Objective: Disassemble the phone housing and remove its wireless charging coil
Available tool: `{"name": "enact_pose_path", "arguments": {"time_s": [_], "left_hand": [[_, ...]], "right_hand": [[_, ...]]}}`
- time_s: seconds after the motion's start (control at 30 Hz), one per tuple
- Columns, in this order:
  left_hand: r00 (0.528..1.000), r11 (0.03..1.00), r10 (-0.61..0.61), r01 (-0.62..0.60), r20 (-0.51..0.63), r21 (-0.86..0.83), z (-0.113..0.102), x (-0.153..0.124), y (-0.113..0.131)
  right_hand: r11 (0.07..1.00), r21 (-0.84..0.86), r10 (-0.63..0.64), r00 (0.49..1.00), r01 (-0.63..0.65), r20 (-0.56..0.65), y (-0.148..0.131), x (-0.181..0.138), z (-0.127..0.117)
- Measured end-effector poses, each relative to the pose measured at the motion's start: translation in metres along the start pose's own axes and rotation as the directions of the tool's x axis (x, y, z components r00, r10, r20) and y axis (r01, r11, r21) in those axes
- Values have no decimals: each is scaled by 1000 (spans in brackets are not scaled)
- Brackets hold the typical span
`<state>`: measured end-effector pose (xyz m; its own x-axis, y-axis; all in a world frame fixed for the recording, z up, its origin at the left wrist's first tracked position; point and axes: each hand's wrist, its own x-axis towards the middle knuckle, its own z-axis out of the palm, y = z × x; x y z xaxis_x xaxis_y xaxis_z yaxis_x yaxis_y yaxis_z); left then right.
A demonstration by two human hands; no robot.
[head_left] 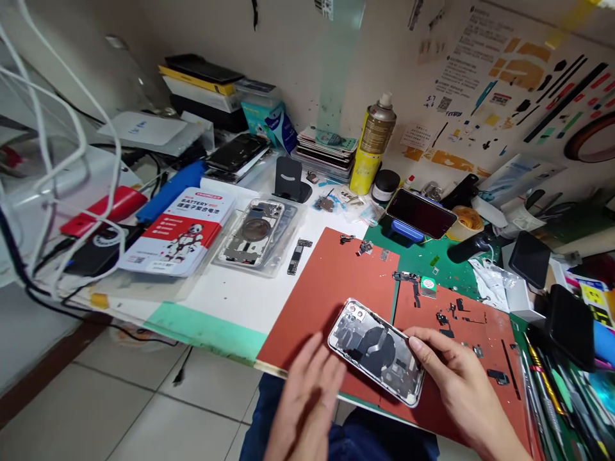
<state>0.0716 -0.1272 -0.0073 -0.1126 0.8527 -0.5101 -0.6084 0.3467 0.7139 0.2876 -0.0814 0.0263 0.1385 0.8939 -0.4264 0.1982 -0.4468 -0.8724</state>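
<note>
A yellow spray can [372, 150] is stood at the back of the counter [230, 294], with a small black jar [385, 186] just beside it. A dark phone [421, 213] is propped on a blue stand [407, 230] nearby. Farther left, a bare phone shell [252, 234] is kept in a clear tray [281, 253], beside a red-and-white booklet [180, 232].
</note>
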Motion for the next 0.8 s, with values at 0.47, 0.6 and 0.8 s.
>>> {"name": "enact_pose_path", "arguments": {"time_s": [0.47,0.6,0.8], "left_hand": [[376,-35,32,-926,926,377,4,100,103],[281,-113,-36,-955,959,276,18,111,100],[254,-139,-91,-961,963,241,30,119,90]], "right_hand": [[674,-575,-542,839,464,42,-1,22,19],[536,-667,-700,714,517,-9,5,16,28],[537,-630,-708,706,561,26,7,13,37]]}}
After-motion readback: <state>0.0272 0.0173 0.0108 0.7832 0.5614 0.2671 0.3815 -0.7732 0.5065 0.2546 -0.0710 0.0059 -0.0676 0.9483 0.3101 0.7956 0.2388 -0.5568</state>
